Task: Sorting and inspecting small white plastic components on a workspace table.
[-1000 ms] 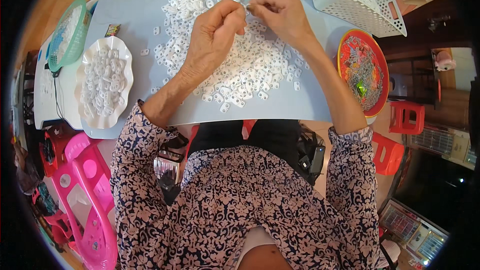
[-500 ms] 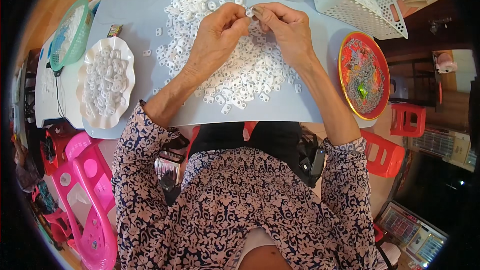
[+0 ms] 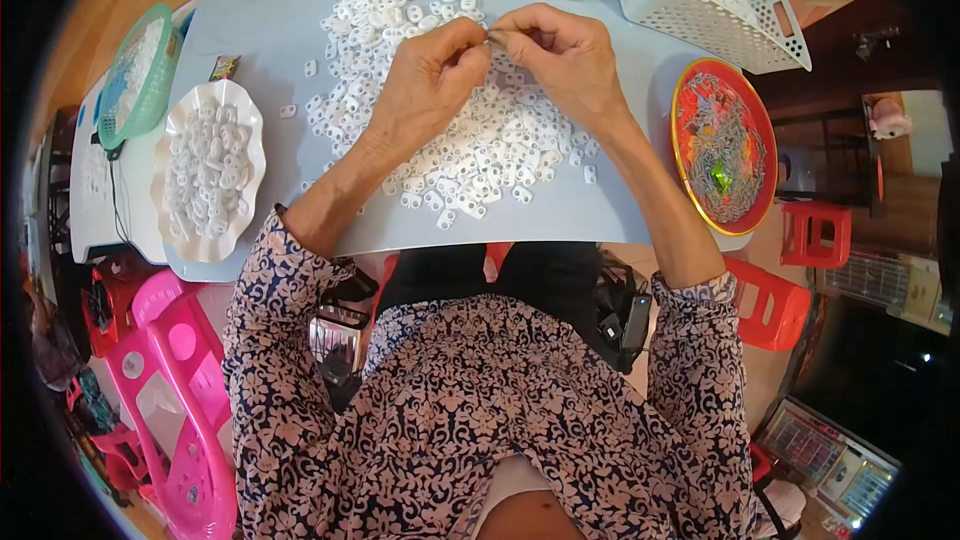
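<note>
Over the far part of a loose pile of small white two-holed plastic pieces (image 3: 480,165), my two hands meet fingertip to fingertip. My left hand (image 3: 435,75) is closed in a pinch around a small white piece, now mostly hidden by the fingers. Thumb and forefinger of my right hand (image 3: 565,60) pinch together against the left fingertips; whatever they hold is too small and covered to make out. To the right lies a red gold-rimmed plate (image 3: 766,165) with many thin grey screw-like metal pieces (image 3: 735,160). A white wavy-edged dish (image 3: 256,145) at the left holds more white pieces (image 3: 208,175).
A white perforated basket (image 3: 660,20) of white pieces stands at the far right of the grey-blue table (image 3: 280,50). A green basket (image 3: 155,105) and a small packet (image 3: 225,67) are at the left. Beside the table are a pink chair (image 3: 195,440) and red stools (image 3: 770,305).
The white piece that showed between my fingertips is now mostly covered as the hands have closed together. The view has shifted slightly.
</note>
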Demonstrator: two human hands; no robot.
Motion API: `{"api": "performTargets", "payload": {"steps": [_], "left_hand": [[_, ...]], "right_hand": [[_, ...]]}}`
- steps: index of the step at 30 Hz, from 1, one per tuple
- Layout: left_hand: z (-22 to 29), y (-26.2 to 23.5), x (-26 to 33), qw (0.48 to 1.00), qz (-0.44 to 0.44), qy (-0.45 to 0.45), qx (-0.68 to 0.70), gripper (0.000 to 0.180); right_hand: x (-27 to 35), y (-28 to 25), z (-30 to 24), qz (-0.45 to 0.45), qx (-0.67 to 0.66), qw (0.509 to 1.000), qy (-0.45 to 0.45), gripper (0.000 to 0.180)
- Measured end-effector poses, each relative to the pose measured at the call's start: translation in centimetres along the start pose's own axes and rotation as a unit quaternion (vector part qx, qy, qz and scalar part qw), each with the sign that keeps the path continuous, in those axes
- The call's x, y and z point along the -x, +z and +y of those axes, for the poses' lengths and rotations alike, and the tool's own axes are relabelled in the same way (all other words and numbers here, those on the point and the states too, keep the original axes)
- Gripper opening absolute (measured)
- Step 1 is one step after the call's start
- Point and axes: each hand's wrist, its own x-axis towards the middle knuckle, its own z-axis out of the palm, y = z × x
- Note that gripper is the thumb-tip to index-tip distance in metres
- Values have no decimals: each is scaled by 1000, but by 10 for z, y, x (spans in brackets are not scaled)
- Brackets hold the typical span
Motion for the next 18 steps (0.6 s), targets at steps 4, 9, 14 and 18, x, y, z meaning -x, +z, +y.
{"api": "performTargets", "payload": {"steps": [4,9,14,18], "left_hand": [[-2,1,0,999,26,4,45,12],[-2,1,-1,991,1,-46,129,13],[-2,-1,-1,986,-14,-28,164,14],[0,1,2,987,-3,-31,158,13]], "right_hand": [[3,7,0,19,-14,1000,9,9],[9,22,6,100,-2,995,-27,10],[4,17,-1,93,38,995,-12,11],[-11,-26,10,89,147,983,-63,13]]}}
